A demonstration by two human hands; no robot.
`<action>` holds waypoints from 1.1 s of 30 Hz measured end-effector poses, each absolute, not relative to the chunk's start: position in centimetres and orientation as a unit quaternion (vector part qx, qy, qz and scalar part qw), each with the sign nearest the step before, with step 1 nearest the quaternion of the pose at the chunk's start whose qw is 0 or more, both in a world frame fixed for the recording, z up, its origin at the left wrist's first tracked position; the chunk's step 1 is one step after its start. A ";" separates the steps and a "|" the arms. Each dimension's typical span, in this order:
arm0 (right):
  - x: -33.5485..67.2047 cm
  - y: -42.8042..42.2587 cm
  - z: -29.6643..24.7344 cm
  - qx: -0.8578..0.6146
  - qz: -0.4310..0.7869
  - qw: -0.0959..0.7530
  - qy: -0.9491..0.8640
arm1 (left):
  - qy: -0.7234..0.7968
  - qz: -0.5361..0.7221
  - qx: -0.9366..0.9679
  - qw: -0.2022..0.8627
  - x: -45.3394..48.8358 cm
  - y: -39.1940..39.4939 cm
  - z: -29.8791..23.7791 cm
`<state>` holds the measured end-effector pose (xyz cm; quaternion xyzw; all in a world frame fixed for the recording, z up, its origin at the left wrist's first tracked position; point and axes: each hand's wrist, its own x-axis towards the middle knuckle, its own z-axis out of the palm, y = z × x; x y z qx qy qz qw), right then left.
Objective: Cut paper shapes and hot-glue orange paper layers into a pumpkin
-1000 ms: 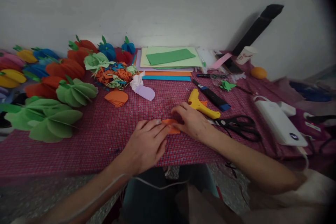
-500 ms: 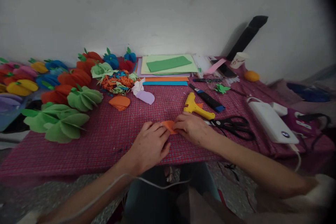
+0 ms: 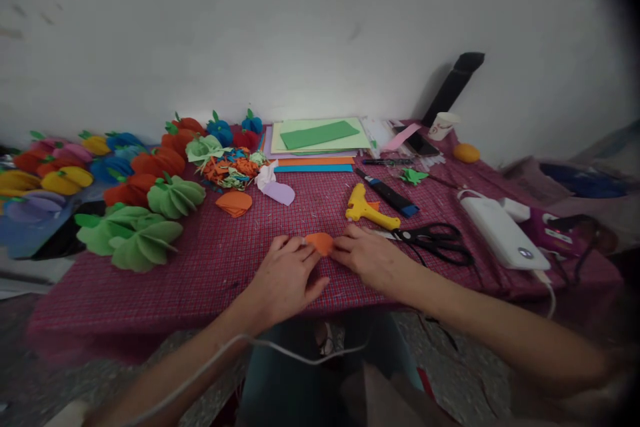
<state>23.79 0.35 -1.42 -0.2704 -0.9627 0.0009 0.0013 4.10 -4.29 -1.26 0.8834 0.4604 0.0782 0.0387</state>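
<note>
Right hand [image 3: 370, 257]: fingertips hidden, pinch I can't tell | left hand [image 3: 286, 275]: palm-down, thumb spread | between: 1 paper [image 3: 320, 243], ends covered | past right hand: 1 glue gun [image 3: 373, 213], 1 scissors [image 3: 435, 240]

I find a papercraft work corner, building type undetermined; evidence: paper pumpkins [image 3: 158, 162] massed at left; paper scraps [image 3: 231, 169]; yellow glue gun [image 3: 370, 212] and scissors [image 3: 411, 236] on checked tablecloth [image 3: 200, 273].

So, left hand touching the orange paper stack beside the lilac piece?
Apart: head view shows checked tablecloth between the left hand and the orange paper stack.
</note>
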 end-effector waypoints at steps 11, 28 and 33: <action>23.6 1.6 -0.6 -0.306 0.016 0.124 -0.944 | 0.483 0.088 0.871 0.027 4.2 -3.1 -1.7; 21.9 2.9 -4.6 -0.246 0.018 0.120 -0.962 | 0.531 0.038 0.842 -0.089 4.2 -4.7 0.1; 21.6 1.8 -2.3 -0.279 0.033 0.081 -0.956 | 0.485 0.039 0.872 -0.051 4.0 -3.5 -1.1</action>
